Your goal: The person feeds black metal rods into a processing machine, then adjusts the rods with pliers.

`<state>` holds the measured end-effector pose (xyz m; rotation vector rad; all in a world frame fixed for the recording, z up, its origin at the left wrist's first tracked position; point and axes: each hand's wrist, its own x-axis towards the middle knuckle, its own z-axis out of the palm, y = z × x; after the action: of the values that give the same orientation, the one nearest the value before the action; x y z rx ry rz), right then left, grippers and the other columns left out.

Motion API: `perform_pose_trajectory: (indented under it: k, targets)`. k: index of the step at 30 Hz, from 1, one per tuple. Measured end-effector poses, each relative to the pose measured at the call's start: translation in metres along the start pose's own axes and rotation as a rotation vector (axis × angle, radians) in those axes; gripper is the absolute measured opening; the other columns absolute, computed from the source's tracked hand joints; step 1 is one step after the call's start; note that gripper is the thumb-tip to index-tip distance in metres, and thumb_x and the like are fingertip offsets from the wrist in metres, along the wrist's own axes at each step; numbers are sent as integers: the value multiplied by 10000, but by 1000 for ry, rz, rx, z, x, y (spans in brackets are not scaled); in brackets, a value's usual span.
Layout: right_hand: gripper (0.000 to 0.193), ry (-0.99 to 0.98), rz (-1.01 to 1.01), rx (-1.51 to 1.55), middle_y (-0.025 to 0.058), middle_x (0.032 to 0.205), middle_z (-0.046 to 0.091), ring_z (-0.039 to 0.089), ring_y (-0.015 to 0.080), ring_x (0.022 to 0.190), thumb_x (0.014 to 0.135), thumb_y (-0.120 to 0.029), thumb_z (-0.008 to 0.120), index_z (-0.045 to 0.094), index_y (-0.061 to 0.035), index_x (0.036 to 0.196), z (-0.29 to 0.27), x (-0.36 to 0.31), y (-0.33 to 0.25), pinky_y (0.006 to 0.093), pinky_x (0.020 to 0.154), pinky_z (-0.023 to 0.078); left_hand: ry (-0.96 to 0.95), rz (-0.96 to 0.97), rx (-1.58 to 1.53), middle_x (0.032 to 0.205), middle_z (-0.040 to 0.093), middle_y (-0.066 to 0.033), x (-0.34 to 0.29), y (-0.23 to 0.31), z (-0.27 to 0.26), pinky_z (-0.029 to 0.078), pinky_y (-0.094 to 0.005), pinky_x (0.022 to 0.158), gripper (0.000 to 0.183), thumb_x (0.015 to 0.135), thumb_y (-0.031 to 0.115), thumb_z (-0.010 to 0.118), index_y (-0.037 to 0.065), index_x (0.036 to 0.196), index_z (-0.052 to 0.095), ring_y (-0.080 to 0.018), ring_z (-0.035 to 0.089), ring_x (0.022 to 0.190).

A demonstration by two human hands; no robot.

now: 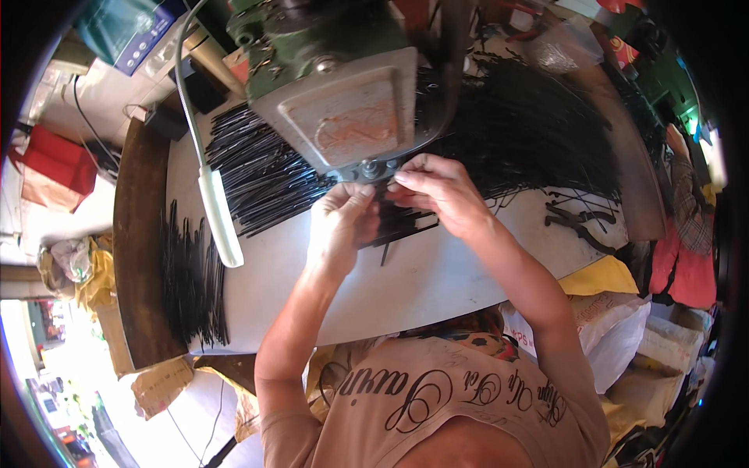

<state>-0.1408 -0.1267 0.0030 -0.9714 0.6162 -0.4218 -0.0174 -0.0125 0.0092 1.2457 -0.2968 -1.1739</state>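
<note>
Both my hands are raised at the lower end of a green machine (343, 109) with a worn grey cover plate. My left hand (343, 214) is closed, thumb and fingers pinched together just under the machine's bolted edge. Close by on the right, my right hand (441, 191) pinches at the same spot, its thumb against the forefinger. Whatever they grip is too small or too hidden to make out. Thin black rods (265, 171) lie in a thick layer behind my hands, and some rod ends show beneath them.
A larger tangled heap of black rods (538, 125) covers the table's right side. Another bundle (191, 281) lies at the left edge by a wooden board (140, 249). Dark-handled pliers (577, 225) rest at the right. A white lamp (218, 214) hangs left. Another person's sleeve (693, 207) shows far right.
</note>
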Motion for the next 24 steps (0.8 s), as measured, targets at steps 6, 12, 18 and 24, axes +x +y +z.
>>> perform_pose_trajectory:
  k: [6, 12, 18, 24]
  targets:
    - [126, 44, -102, 118, 7, 728, 531, 460, 50, 576, 777, -132, 613, 559, -34, 835, 0, -20, 7, 186, 511, 376, -64, -42, -189, 761, 575, -112, -14, -24, 15, 435, -253, 518, 95, 854, 99, 498, 11, 819, 506, -170, 562, 599]
    - [128, -14, -26, -169, 6, 680, 524, 469, 49, 539, 803, -159, 585, 556, -34, 804, -6, -22, 15, 185, 473, 374, 94, 830, 1181, 759, 541, -112, -5, -21, -35, 432, -331, 536, 75, 724, 23, 581, 16, 793, 551, -270, 537, 609]
    - [225, -35, 6, -201, 26, 660, 508, 421, 38, 442, 833, -217, 556, 523, -20, 728, -5, -11, 12, 167, 362, 319, 281, 871, 1722, 821, 488, -92, 15, -10, -95, 366, -380, 701, 122, 686, 7, 579, 35, 792, 525, -279, 457, 811]
    - [282, -67, 74, -203, -6, 599, 452, 374, 16, 431, 857, -266, 515, 472, -57, 671, -3, 3, 8, 162, 334, 249, 218, 803, 1307, 800, 482, -134, 3, -2, -63, 415, -373, 589, 144, 743, -58, 518, 13, 863, 480, -295, 504, 666]
